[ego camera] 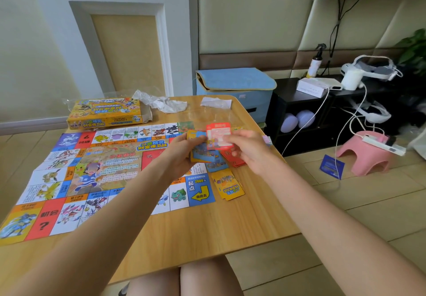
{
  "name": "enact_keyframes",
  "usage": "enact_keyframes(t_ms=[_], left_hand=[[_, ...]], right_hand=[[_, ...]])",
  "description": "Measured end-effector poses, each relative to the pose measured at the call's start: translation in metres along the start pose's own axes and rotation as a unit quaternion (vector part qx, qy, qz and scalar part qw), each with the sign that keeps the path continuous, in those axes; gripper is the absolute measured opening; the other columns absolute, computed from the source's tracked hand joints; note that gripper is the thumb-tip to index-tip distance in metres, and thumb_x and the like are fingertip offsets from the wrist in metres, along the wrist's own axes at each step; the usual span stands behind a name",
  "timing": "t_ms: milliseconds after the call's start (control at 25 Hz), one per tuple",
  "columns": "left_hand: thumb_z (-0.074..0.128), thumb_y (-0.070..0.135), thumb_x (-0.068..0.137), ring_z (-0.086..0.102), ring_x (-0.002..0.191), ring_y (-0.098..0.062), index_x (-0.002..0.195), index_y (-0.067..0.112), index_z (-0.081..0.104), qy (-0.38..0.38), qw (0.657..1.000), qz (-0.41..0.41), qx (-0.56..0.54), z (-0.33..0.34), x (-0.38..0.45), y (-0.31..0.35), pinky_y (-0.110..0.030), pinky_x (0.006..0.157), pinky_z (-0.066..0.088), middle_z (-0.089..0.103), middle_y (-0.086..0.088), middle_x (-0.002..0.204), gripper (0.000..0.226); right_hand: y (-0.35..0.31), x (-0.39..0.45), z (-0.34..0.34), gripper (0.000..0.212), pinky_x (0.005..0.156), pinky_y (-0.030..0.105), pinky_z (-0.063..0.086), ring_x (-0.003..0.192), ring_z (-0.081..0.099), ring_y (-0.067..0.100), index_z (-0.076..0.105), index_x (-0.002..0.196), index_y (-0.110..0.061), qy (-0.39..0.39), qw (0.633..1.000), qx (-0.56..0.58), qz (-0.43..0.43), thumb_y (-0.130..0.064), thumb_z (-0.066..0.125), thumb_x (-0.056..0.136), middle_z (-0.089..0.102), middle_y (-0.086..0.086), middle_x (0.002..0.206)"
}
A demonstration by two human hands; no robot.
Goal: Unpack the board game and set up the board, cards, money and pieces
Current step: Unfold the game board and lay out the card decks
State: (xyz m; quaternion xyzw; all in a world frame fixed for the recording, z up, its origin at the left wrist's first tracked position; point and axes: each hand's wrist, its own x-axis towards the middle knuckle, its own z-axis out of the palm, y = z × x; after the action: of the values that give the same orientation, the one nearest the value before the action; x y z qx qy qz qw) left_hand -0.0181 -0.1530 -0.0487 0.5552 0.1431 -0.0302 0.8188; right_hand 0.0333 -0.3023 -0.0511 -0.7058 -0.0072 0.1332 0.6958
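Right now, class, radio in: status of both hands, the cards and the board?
Left hand grips card stack. Right hand pinches red card. Board unfolded on table; yellow pile beside it. Nothing blocking.

A home room: padded wall panels (253, 14), a fabric storage box (235, 90) and a potted plant (415, 46) far right.

Smooth wood-grain worktop (207, 231); glossy printed paper board (76, 175); cardboard game box (103, 113); crumpled clear plastic wrap (161, 103).
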Motion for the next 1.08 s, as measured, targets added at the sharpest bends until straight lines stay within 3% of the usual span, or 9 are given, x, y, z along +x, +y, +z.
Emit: enact_keyframes(t_ms=[120, 200, 280, 520, 640, 760, 840, 960, 1080], left_hand=[[0.044, 0.001, 0.096, 0.069, 0.058, -0.017, 0.111, 0.008, 0.056, 0.021, 0.999, -0.016, -0.019, -0.003, 0.002, -0.001, -0.027, 0.049, 0.056, 0.065, -0.013, 0.090, 0.021], [0.045, 0.002, 0.096, 0.069, 0.061, -0.018, 0.120, 0.008, 0.056, 0.005, 1.000, -0.026, -0.009, 0.001, 0.001, -0.005, -0.029, 0.052, 0.058, 0.065, -0.012, 0.091, 0.028], [0.045, 0.004, 0.096, 0.068, 0.065, -0.019, 0.123, 0.011, 0.056, -0.016, 0.999, -0.027, -0.013, 0.010, 0.001, -0.008, -0.031, 0.055, 0.057, 0.066, -0.011, 0.093, 0.030], [0.037, 0.020, 0.101, 0.067, 0.071, -0.018, 0.118, 0.014, 0.055, -0.034, 0.998, -0.042, -0.015, 0.006, 0.003, -0.006, -0.029, 0.055, 0.058, 0.066, -0.008, 0.094, 0.026], [0.039, 0.018, 0.100, 0.068, 0.064, -0.017, 0.107, 0.013, 0.058, -0.012, 0.999, -0.046, -0.003, 0.010, 0.004, -0.006, -0.028, 0.051, 0.057, 0.066, -0.008, 0.088, 0.020], [0.037, 0.016, 0.101, 0.067, 0.070, -0.019, 0.101, 0.015, 0.056, 0.019, 0.999, -0.047, -0.014, 0.007, 0.010, -0.003, -0.026, 0.054, 0.056, 0.064, -0.012, 0.089, 0.020], [0.035, 0.015, 0.101, 0.067, 0.074, -0.020, 0.098, 0.015, 0.056, 0.022, 0.999, -0.048, -0.014, 0.003, 0.013, -0.002, -0.028, 0.058, 0.056, 0.065, -0.014, 0.091, 0.021], [0.037, 0.014, 0.101, 0.065, 0.079, -0.023, 0.098, 0.015, 0.058, 0.026, 0.998, -0.055, 0.027, 0.007, 0.016, -0.003, -0.029, 0.056, 0.056, 0.064, -0.014, 0.092, 0.021], [0.038, 0.015, 0.101, 0.062, 0.074, -0.022, 0.093, 0.016, 0.059, 0.035, 0.995, -0.069, 0.063, 0.017, 0.021, -0.006, -0.031, 0.055, 0.055, 0.061, -0.011, 0.088, 0.023]], right_hand=[[-0.008, -0.001, -0.006, 0.005, 0.053, 0.017, 0.039, 0.070, 0.053, 0.014, 0.062, 0.088, -0.006, 0.074, 0.973, -0.153, -0.157, -0.007, 0.061, 0.084, 0.058, 0.001, 0.077], [-0.004, -0.007, -0.003, 0.002, 0.066, 0.020, 0.038, 0.088, 0.048, 0.016, 0.058, 0.082, -0.008, 0.060, 0.857, -0.408, -0.309, -0.008, 0.060, 0.081, 0.052, 0.002, 0.087], [0.005, -0.009, 0.002, 0.005, 0.079, 0.028, 0.040, 0.099, 0.042, 0.020, 0.055, 0.084, -0.008, 0.019, 0.779, -0.515, -0.358, -0.007, 0.058, 0.081, 0.050, 0.004, 0.098], [0.005, -0.003, -0.010, 0.023, 0.088, 0.031, 0.043, 0.104, 0.049, 0.016, 0.052, 0.094, -0.024, -0.131, 0.876, -0.422, -0.192, -0.030, 0.070, 0.081, 0.048, 0.000, 0.114], [0.008, -0.003, -0.010, 0.021, 0.075, 0.028, 0.044, 0.093, 0.054, 0.015, 0.055, 0.089, -0.020, -0.091, 0.887, -0.404, -0.205, -0.024, 0.072, 0.079, 0.057, 0.000, 0.103], [0.008, -0.001, -0.017, 0.016, 0.065, 0.026, 0.038, 0.085, 0.050, 0.013, 0.056, 0.087, -0.014, 0.037, 0.896, -0.397, -0.196, -0.021, 0.068, 0.079, 0.055, -0.004, 0.091], [0.008, -0.001, -0.024, 0.021, 0.068, 0.029, 0.039, 0.091, 0.051, 0.020, 0.055, 0.094, -0.012, 0.089, 0.862, -0.468, -0.172, -0.028, 0.064, 0.083, 0.057, 0.001, 0.097], [0.019, -0.002, -0.023, 0.038, 0.075, 0.032, 0.039, 0.107, 0.050, 0.027, 0.046, 0.119, -0.010, 0.069, 0.751, -0.624, -0.205, -0.031, 0.055, 0.088, 0.053, 0.011, 0.115], [0.029, -0.003, -0.017, 0.045, 0.081, 0.034, 0.043, 0.112, 0.048, 0.028, 0.041, 0.129, -0.009, 0.044, 0.729, -0.645, -0.224, -0.032, 0.051, 0.092, 0.050, 0.013, 0.121]])
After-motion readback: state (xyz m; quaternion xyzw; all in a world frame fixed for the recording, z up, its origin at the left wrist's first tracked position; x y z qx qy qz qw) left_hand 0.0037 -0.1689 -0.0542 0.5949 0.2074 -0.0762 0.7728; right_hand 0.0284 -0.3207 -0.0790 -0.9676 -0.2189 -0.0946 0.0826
